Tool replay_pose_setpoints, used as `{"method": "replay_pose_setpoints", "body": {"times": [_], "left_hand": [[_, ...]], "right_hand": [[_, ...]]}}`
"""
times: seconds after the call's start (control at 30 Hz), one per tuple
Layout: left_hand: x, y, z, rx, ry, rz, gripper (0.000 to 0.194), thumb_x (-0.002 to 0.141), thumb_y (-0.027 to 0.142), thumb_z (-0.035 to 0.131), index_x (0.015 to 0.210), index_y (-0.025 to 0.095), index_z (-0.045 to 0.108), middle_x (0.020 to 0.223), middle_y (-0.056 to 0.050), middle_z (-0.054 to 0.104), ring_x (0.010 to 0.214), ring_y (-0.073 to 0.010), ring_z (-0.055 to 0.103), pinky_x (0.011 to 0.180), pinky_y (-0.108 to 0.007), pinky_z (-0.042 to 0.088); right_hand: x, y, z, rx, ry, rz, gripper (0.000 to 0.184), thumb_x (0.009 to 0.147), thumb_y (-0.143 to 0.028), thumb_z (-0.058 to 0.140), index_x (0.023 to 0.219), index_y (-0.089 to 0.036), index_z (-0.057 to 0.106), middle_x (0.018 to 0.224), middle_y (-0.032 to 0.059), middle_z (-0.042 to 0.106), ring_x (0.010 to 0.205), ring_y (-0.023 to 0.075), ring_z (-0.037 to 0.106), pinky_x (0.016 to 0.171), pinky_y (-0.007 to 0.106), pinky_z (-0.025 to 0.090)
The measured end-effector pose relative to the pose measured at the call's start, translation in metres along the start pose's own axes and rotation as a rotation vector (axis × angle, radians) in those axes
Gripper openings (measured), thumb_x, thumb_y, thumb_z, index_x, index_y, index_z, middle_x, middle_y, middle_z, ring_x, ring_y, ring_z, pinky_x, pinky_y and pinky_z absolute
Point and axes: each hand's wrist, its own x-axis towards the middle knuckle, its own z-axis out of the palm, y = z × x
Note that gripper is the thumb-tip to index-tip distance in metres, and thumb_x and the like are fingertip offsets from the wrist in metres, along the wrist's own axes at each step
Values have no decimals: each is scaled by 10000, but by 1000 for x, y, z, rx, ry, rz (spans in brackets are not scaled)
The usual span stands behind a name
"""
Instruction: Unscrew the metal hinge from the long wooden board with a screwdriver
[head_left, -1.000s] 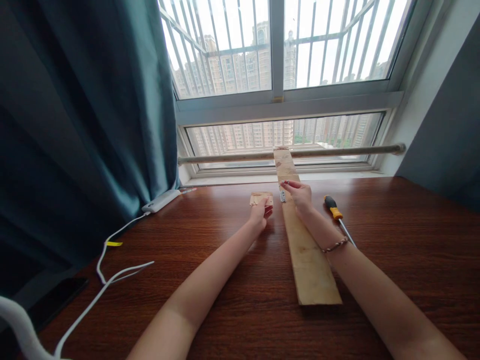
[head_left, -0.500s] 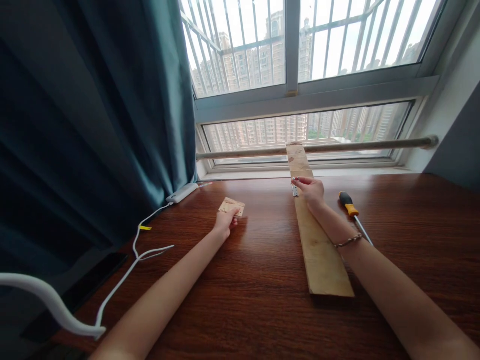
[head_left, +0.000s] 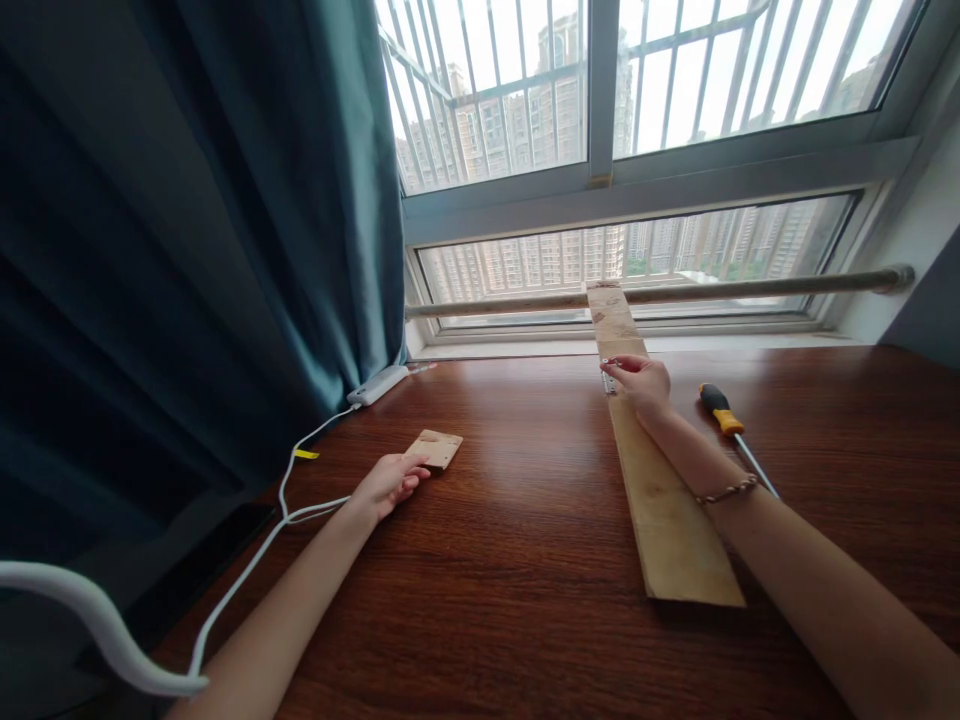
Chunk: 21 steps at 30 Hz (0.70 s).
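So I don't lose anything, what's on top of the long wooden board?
On the long wooden board, a small silver metal piece shows at the left edge, by the fingertips of the right hand. That hand and forearm hide part of the board; what's beneath can't be seen.

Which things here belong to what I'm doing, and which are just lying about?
Belong, it seems:
small board, in the left hand
plank
metal strip, by the right hand
screwdriver, probably

Lying about:
white cable
white box
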Motion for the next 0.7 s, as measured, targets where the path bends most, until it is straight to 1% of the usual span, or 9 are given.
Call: {"method": "replay_pose_setpoints", "body": {"times": [0.07,0.1,0.2,0.27,0.33,0.4,0.5,0.63,0.7], "left_hand": [[0,0,-6,152,5,44,280,632,317,732,756,133,562,550,-37,607,330,-34,309,337,-170,171],[-1,0,-8,258,56,92,327,625,339,734,822,135,570,519,-25,593,330,-57,328,344,-183,184],[-4,1,-6,654,267,385,439,663,357,686,1033,147,580,515,-13,595,455,-169,510,448,-249,353],[-8,-1,-1,888,326,623,384,721,344,618,1065,174,603,665,-45,652,664,-229,601,620,-304,437],[-13,-4,7,1045,296,773,328,767,337,557,1053,195,630,863,-77,673,840,-260,603,764,-338,439],[-14,-8,13,1127,245,816,315,796,342,516,1039,190,645,983,-98,656,926,-272,583,841,-352,425],[-12,-14,20,1173,208,809,322,831,347,468,1036,178,652,1044,-109,636,981,-269,565,898,-352,413],[-8,-18,22,1205,228,808,312,847,337,454,1036,185,651,1050,-106,630,1006,-268,552,919,-360,414],[-10,-18,23,1192,263,848,303,845,324,468,1038,180,651,1073,-117,621,1030,-277,536,933,-377,410]], "right_hand": [[-1,0,-1,-7,7,-3,402,578,-495,752,818,-173,749,748,55,721,661,190,633,625,283,446],[-1,0,-1,-9,7,-3,397,578,-491,753,814,-172,749,744,55,719,659,189,631,623,283,444],[-1,-1,-2,-20,6,-11,376,586,-480,749,805,-174,748,728,51,715,651,186,624,617,282,436],[-2,-2,-2,-32,8,-18,368,590,-475,746,804,-176,748,720,47,711,640,181,615,609,280,425],[-2,-4,-2,-51,11,-21,368,593,-476,742,803,-175,747,703,43,704,622,174,602,592,276,410],[-4,-7,-3,-81,15,-23,373,595,-485,735,799,-173,747,666,37,687,598,168,585,566,271,387],[-7,-10,-3,-140,30,-27,378,600,-499,724,782,-169,743,627,32,661,579,163,568,545,267,360],[-8,-14,-5,-172,54,-42,362,606,-494,716,762,-168,735,632,36,652,585,161,558,556,273,358],[-9,-22,-6,-112,62,-13,376,579,-497,731,752,-163,729,640,42,655,590,160,552,558,277,359]]}}
